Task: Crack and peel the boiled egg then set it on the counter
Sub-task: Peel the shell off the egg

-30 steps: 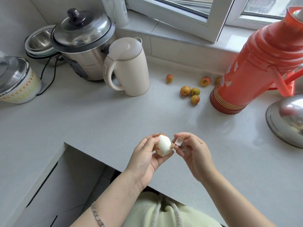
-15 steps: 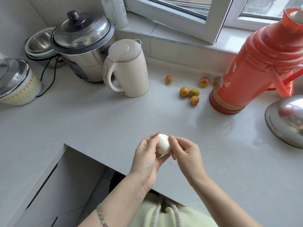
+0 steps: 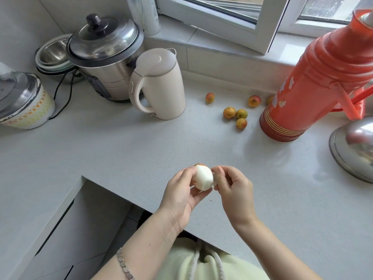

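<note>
The boiled egg (image 3: 204,179) is mostly bare white, with a patch of brown shell left on its far top. My left hand (image 3: 181,196) cups it from the left and below, just above the front edge of the grey counter (image 3: 141,150). My right hand (image 3: 234,188) sits against the egg's right side, its thumb and fingertips pinched on a thin strip of shell (image 3: 215,179) that still touches the egg.
A cream kettle (image 3: 161,85), a steel cooker (image 3: 105,57), a lidded patterned pot (image 3: 22,102) and stacked bowls (image 3: 53,53) stand at the back left. Several small apricots (image 3: 235,115) lie mid-counter beside an orange thermos (image 3: 314,77). A steel lid (image 3: 355,150) lies far right.
My right hand, a little apart from the egg with a shell flake a second ago, closed back in on the egg's right side and now pinches a strip there. The egg stays in my left hand.
</note>
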Tool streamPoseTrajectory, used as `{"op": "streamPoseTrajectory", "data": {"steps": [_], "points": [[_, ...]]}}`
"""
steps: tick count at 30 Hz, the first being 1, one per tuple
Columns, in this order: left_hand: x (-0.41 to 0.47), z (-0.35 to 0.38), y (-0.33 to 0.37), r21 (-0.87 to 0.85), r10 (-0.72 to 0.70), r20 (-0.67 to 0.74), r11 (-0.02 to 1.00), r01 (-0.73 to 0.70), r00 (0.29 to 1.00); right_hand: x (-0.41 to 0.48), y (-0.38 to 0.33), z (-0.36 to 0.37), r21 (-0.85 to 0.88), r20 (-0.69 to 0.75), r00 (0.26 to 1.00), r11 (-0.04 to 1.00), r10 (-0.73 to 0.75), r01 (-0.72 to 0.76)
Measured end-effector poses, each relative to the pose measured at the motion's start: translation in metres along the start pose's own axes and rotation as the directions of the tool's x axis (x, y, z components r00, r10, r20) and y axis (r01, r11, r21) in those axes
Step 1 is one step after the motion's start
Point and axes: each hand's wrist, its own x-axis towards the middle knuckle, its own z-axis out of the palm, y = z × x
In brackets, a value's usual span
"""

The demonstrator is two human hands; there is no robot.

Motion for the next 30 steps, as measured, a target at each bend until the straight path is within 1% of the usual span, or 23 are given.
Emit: {"op": "streamPoseTrajectory", "data": {"steps": [3, 5, 8, 10, 12, 14, 19, 20, 21, 23, 26, 28, 30], "points": [[0.0, -0.006, -0.002, 0.105, -0.03, 0.021, 0.994, 0.027, 0.999, 0.0, -0.005, -0.004, 0.153, 0.085, 0.991, 0.982, 0.102, -0.115], [-0.001, -0.008, -0.004, 0.092, -0.061, 0.034, 0.994, 0.058, 0.998, 0.002, -0.007, -0.007, 0.287, 0.147, 0.972, 0.932, 0.185, -0.22], [-0.002, -0.009, -0.002, -0.007, -0.118, 0.053, 0.993, 0.119, 0.992, 0.007, -0.006, -0.014, 0.472, 0.238, 0.93, 0.804, 0.278, -0.361], [-0.002, -0.009, -0.003, 0.0, -0.127, 0.049, 0.992, 0.127, 0.991, 0.01, -0.005, -0.021, 0.552, 0.316, 0.901, 0.715, 0.296, -0.429], [-0.002, -0.009, -0.003, 0.003, -0.133, 0.038, 0.991, 0.133, 0.99, 0.011, -0.002, -0.025, 0.574, 0.381, 0.875, 0.666, 0.298, -0.477], [-0.002, -0.008, -0.003, -0.007, -0.145, 0.033, 0.989, 0.145, 0.989, 0.011, -0.002, -0.025, 0.567, 0.415, 0.855, 0.647, 0.31, -0.51], [-0.001, -0.009, -0.003, -0.027, -0.159, 0.034, 0.987, 0.16, 0.987, 0.011, -0.002, -0.023, 0.567, 0.428, 0.833, 0.614, 0.351, -0.55], [-0.002, -0.009, -0.003, -0.022, -0.157, 0.032, 0.987, 0.158, 0.987, 0.011, -0.001, -0.023, 0.554, 0.431, 0.827, 0.618, 0.361, -0.558], [-0.002, -0.01, -0.003, -0.013, -0.152, 0.029, 0.988, 0.152, 0.988, 0.011, 0.0, -0.023, 0.524, 0.431, 0.826, 0.645, 0.362, -0.556], [-0.003, -0.01, -0.003, 0.015, -0.126, 0.024, 0.992, 0.126, 0.992, 0.011, 0.003, -0.021, 0.421, 0.423, 0.839, 0.746, 0.341, -0.516], [-0.004, -0.008, -0.004, 0.081, -0.071, 0.02, 0.994, 0.069, 0.997, 0.008, 0.002, -0.017, 0.283, 0.406, 0.872, 0.87, 0.272, -0.403], [-0.005, -0.006, -0.004, 0.112, -0.037, 0.012, 0.993, 0.035, 0.999, 0.006, -0.002, -0.015, 0.241, 0.385, 0.899, 0.918, 0.208, -0.316], [-0.005, -0.006, -0.003, 0.121, -0.019, 0.002, 0.992, 0.019, 1.0, 0.004, -0.005, -0.013, 0.24, 0.372, 0.915, 0.936, 0.157, -0.258]]}}
